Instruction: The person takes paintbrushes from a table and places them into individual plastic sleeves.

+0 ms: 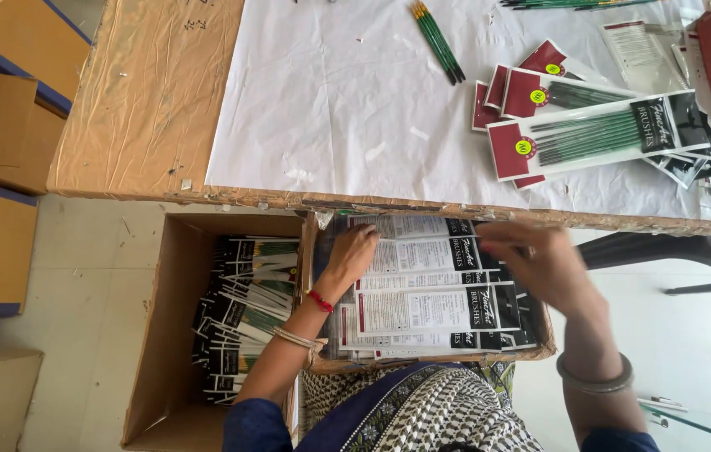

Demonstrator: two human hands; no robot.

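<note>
Left hand flat on the brush packets, fingers spread, pinning the stack in the lap tray | right hand blurred over the tray's right side, grip unclear | beyond the tray: counter with loose green brushes

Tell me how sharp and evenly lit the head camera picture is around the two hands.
Head view: the right hand is smeared by motion blur, while the left hand on the stacked flat black-and-white brush packets is fairly sharp. Soft daylight, no harsh shadows. The white paper sheet covering the table is bright but keeps its creases. The open brown cardboard box's inner wall lies in shade.
</note>
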